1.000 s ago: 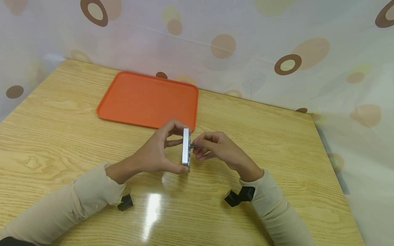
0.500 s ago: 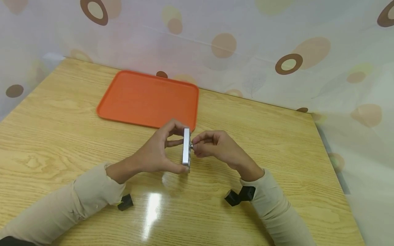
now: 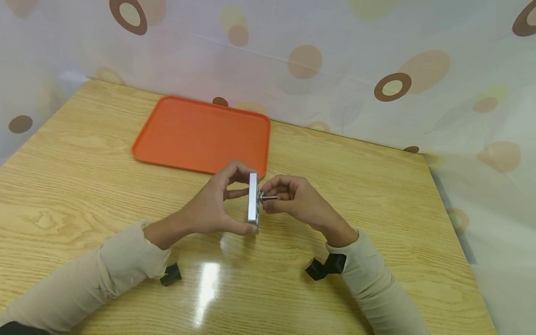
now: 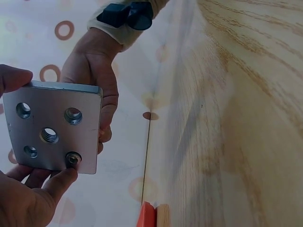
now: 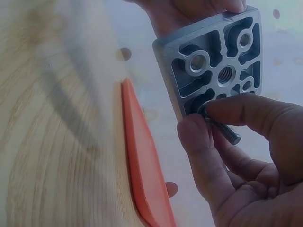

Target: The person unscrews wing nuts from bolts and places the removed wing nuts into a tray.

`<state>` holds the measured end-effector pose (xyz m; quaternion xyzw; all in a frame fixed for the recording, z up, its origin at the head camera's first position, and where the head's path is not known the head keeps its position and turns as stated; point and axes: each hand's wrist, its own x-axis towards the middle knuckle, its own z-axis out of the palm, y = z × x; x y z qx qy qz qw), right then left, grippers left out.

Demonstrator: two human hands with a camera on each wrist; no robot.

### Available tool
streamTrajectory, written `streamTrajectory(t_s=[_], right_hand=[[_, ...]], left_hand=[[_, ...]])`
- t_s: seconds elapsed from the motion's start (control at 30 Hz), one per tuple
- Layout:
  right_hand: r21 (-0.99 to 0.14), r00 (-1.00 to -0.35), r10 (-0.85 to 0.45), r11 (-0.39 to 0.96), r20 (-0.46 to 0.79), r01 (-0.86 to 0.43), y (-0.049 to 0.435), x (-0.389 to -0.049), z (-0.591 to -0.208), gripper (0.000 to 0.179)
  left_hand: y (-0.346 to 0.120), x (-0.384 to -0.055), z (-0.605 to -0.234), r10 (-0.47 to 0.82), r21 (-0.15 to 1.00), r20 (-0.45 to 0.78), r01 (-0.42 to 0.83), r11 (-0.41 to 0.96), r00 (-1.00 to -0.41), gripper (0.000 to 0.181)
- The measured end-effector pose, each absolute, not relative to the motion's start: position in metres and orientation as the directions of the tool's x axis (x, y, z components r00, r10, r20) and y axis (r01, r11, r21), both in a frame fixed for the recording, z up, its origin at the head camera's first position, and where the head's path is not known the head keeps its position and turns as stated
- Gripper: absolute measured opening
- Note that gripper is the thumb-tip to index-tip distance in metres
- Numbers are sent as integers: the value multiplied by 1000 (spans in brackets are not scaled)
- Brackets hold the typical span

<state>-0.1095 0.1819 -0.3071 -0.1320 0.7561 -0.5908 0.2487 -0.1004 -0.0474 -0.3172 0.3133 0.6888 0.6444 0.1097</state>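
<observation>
My left hand [image 3: 209, 207] grips a square silver metal plate [image 3: 252, 197] by its edges, held on edge above the table. The left wrist view shows its smooth face with several holes; a fingertip presses near the bolt head [image 4: 73, 159] in one corner hole. On the ribbed side, facing my right hand [image 3: 303, 204], the threaded bolt [image 5: 227, 133] sticks out. Right thumb and index finger pinch a small nut [image 3: 262, 195] at the bolt's base, close against the plate. Those fingertips mostly hide the nut.
An orange tray [image 3: 205, 137] lies on the wooden table [image 3: 356, 186] behind the hands, its near right corner close to the left fingers. A patterned cloth [image 3: 268, 60] rises along the table's back edge. Black wrist devices [image 3: 324, 268] sit below both hands.
The right fingers have shifted around the bolt: half a second ago they covered its shaft, and now it shows between them. The left hand and plate stay nearly in place.
</observation>
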Motion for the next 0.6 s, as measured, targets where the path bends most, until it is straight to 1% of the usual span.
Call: streamTrajectory(t_s=[0.1,0.2,0.3,0.4,0.6], right_hand=[[-958,-838,-499,271,-221,91,183,-110,-307,30],[-951,-847,-476,292,-234,98,185,-111,-305,34],[-939,-858,-435,316,-272,138,186,-113,-302,38],[-928,-854,-415,327,-313,181,187,-115,-304,42],[-919,-835,-424,326,-352,222,182,-113,-305,31]], left_hand=[[-47,-101,-317,574,956,254,292,-27,-779,77],[-47,-101,-317,572,954,258,298,-25,-778,78],[-47,-101,-317,570,953,260,303,-20,-780,78],[-47,-101,-317,567,953,258,302,-17,-782,78],[-45,-100,-318,569,954,254,299,-16,-782,80]])
